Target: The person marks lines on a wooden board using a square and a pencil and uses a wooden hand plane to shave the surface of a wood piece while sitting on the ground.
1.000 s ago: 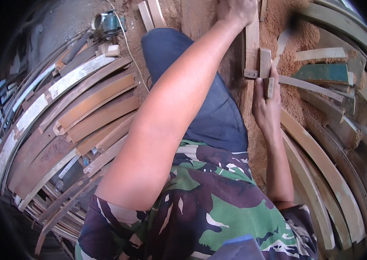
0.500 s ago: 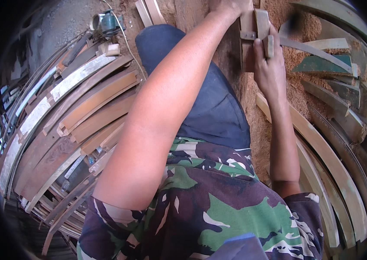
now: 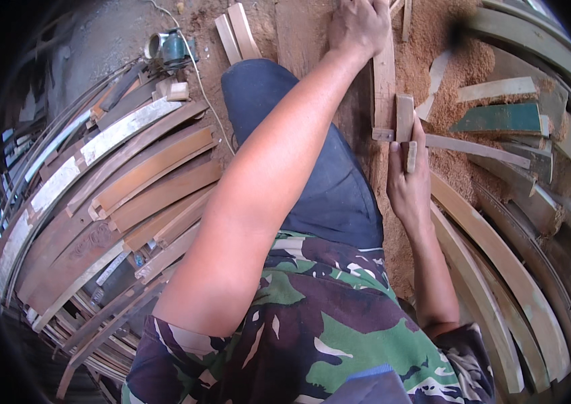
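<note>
A long pale wooden plank (image 3: 384,87) runs away from me along a darker timber (image 3: 349,121). My left hand (image 3: 359,27) is closed over the plank's far part, its fingertips hidden at the upper edge. Lower down, my right hand (image 3: 412,178) grips what looks like a wooden marking gauge: an upright block (image 3: 404,118) with a small peg and a long thin crossbar (image 3: 481,149). The bar's left end (image 3: 383,134) lies across the plank. My right fingers are mostly hidden behind the block, with the thumb along its left side.
Curved stacks of wooden strips (image 3: 157,175) fill the left side. Sawdust (image 3: 467,64), offcuts and a green-faced piece (image 3: 497,118) lie at the right, with long boards (image 3: 501,262) nearer me. A green power tool (image 3: 174,48) with a pale cord sits at far left.
My right hand has drawn the marking gauge toward me along the plank. The left hand stays at the plank's far part, and the whole view has shifted slightly.
</note>
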The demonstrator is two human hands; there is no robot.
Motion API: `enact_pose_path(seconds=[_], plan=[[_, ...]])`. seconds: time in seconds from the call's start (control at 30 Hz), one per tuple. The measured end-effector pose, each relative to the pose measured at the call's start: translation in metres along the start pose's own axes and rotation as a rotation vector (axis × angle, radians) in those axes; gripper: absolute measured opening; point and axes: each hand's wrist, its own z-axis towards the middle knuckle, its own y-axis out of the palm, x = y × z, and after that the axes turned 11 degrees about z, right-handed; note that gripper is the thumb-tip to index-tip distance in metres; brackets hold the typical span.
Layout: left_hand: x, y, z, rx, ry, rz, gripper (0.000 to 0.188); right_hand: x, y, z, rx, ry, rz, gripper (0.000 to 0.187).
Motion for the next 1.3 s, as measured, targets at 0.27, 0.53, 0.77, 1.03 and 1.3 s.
enact_pose_path(seconds=[0.27, 0.53, 0.77, 1.03, 1.3], plan=[[-0.001, -0.015, 0.014, 0.021, -0.023, -0.087, 0.075, -0.015, 0.004, 0.081, 0.096, -0.126, 0.024, 0.060], [0.020, -0.061, -0.012, -0.221, -0.068, 0.171, 0.080, -0.012, -0.010, -0.016, -0.060, 0.145, 0.110, 0.062], [0.056, -0.093, -0.011, -0.415, -0.133, 0.033, 0.084, 0.011, -0.030, -0.026, 0.261, 0.101, 0.358, 0.056], [0.051, -0.105, 0.011, -0.589, -0.218, -0.135, 0.103, 0.036, -0.056, -0.012, 0.377, 0.156, 0.399, 0.054], [0.053, -0.090, 0.000, -0.358, -0.177, 0.017, 0.095, 0.052, -0.038, -0.026, 0.370, 0.240, 0.525, 0.056]])
